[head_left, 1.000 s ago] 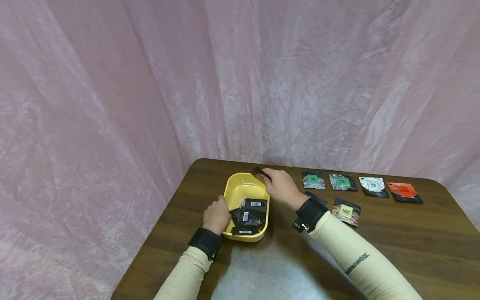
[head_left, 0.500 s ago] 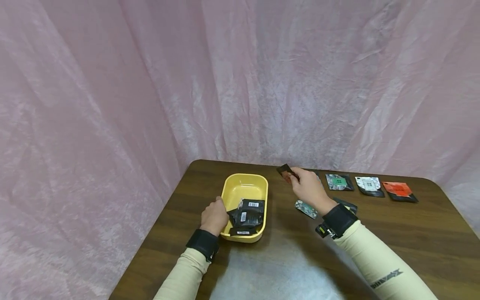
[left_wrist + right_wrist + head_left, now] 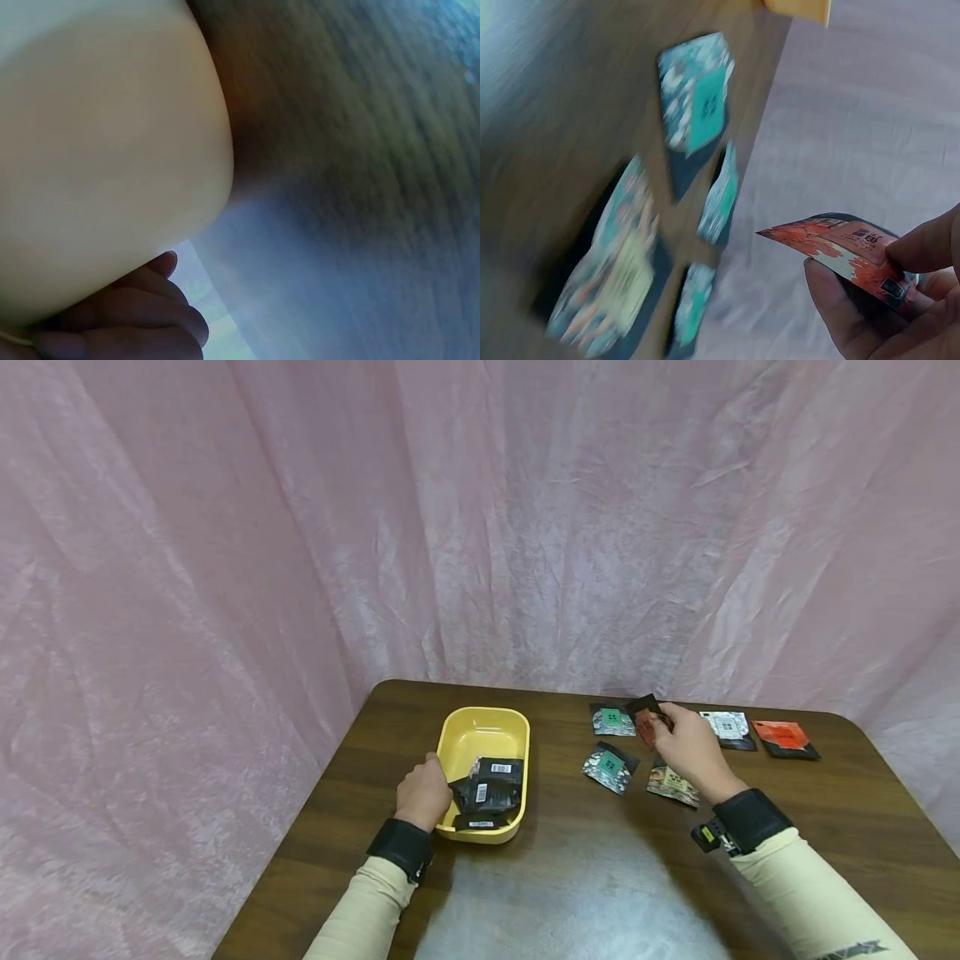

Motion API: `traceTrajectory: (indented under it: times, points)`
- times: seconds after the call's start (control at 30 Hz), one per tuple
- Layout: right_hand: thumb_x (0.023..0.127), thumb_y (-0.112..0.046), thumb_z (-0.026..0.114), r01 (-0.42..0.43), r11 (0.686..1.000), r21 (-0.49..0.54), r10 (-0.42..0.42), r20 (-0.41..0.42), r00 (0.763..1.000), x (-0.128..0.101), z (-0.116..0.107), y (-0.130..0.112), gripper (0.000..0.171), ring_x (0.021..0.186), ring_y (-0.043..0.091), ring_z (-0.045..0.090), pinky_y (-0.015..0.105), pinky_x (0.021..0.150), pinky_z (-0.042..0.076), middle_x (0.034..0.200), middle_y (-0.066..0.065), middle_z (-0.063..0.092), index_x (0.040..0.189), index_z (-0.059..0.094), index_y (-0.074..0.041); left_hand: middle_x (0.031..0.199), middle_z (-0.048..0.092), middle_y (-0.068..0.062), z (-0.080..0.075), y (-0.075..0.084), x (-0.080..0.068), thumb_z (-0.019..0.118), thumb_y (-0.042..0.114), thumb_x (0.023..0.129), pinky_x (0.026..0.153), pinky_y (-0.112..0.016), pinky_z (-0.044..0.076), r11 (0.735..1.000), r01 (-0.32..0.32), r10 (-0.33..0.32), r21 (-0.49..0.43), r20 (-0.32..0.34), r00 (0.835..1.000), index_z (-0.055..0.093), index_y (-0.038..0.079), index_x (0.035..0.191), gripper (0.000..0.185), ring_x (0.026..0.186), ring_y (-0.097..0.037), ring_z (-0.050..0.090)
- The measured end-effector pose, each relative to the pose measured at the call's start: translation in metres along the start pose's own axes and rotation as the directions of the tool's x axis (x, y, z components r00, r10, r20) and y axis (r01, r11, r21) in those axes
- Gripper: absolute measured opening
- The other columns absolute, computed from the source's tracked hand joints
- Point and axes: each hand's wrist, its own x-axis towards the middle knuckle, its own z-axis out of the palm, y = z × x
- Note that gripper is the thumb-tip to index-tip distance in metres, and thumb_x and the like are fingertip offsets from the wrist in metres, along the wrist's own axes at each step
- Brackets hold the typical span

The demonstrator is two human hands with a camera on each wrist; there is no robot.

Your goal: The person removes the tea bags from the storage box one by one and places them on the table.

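A small red-and-black sachet (image 3: 647, 720) is pinched between the thumb and fingers of the right hand (image 3: 690, 752), held clear of the brown wooden table (image 3: 825, 827) above the far right part of it, over the row of packets laid out there. In the right wrist view the same sachet (image 3: 847, 244) is seen gripped at one edge by the fingertips (image 3: 840, 300), its printed red face turned up and its free end pointing away from the palm; a small label is carried on it, but the print is too blurred to be read. Beneath and beside the held sachet, a teal-labelled packet (image 3: 613, 719) is placed at the far edge, a second teal-labelled packet (image 3: 609, 766) nearer the person, and a pale green-labelled packet (image 3: 672, 783) just beside the right wrist. Further right a white-labelled packet (image 3: 726, 727) and an orange-red packet (image 3: 783, 737) are lined up. The left hand (image 3: 423, 792) is curled round the near left rim of a yellow rectangular tub (image 3: 480, 739), which is well apart from the held sachet, on the left of the table. Several black packets (image 3: 489, 789) are piled in the near end of the tub, white barcode stickers being shown on them; the digits cannot be made out. A logo is printed on the right sleeve (image 3: 840, 910), only partly in view and not legible.
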Motion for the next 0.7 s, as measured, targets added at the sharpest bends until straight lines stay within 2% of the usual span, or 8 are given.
traceTrajectory:
  times: [0.2,0.37,0.47,0.57,0.67,0.7]
  points:
    - [0.108,-0.017,0.052,-0.128,0.991,-0.026,0.128,0.0,0.992,-0.012,-0.027,0.042,0.034,0.064,0.02,0.05,0.032,0.056,0.035,0.082,0.014,0.067,0.127,0.066,0.007,0.1,0.071,-0.018,0.002,0.003,0.001,0.072,0.009,0.093,0.078,-0.049,0.058,1.0,0.001,-0.001,0.003,0.008,1.0,0.056,-0.001,0.127,0.039,0.085,-0.029,0.068]
    - [0.105,-0.016,0.051,-0.235,0.97,-0.062,0.237,0.031,0.971,-0.025,-0.047,0.076,0.042,0.082,0.034,0.06,0.033,0.062,0.04,0.106,0.035,0.069,0.132,0.06,0.015,0.099,0.07,-0.018,0.004,0.008,-0.001,0.073,0.009,0.093,0.079,-0.05,0.058,1.0,0.001,-0.001,-0.006,0.005,1.0,0.057,-0.001,0.127,0.039,0.084,-0.03,0.068]
    - [0.104,-0.016,0.051,-0.278,0.956,-0.096,0.284,0.054,0.957,-0.034,-0.053,0.09,0.051,0.096,0.043,0.063,0.034,0.066,0.045,0.126,0.044,0.063,0.139,0.052,0.021,0.1,0.07,-0.018,0.005,0.01,-0.001,0.072,0.009,0.093,0.079,-0.05,0.058,1.0,0.004,-0.004,-0.004,0.005,1.0,0.057,-0.001,0.128,0.039,0.085,-0.03,0.067]
    - [0.103,-0.017,0.05,-0.324,0.939,-0.113,0.333,0.069,0.94,-0.04,-0.056,0.1,0.054,0.099,0.048,0.063,0.039,0.066,0.049,0.129,0.045,0.061,0.14,0.05,0.022,0.1,0.07,-0.018,0.004,0.011,-0.001,0.073,0.009,0.093,0.079,-0.049,0.058,1.0,0.007,-0.007,-0.002,0.009,1.0,0.056,0.0,0.129,0.04,0.084,-0.029,0.067]
    - [0.103,-0.019,0.049,-0.353,0.926,-0.136,0.365,0.079,0.928,-0.044,-0.056,0.109,0.056,0.108,0.055,0.063,0.047,0.073,0.053,0.136,0.047,0.056,0.14,0.048,0.024,0.1,0.07,-0.018,0.003,0.011,-0.002,0.073,0.009,0.093,0.079,-0.049,0.058,1.0,0.004,-0.004,0.005,0.002,1.0,0.057,-0.001,0.128,0.039,0.085,-0.029,0.068]
    - [0.103,-0.019,0.049,-0.359,0.923,-0.14,0.373,0.085,0.924,-0.044,-0.056,0.111,0.055,0.106,0.053,0.063,0.049,0.073,0.053,0.135,0.047,0.057,0.139,0.05,0.022,0.1,0.071,-0.018,0.003,0.011,-0.002,0.073,0.009,0.093,0.078,-0.049,0.058,1.0,0.003,-0.003,0.006,-0.001,1.0,0.057,-0.001,0.127,0.039,0.085,-0.029,0.068]
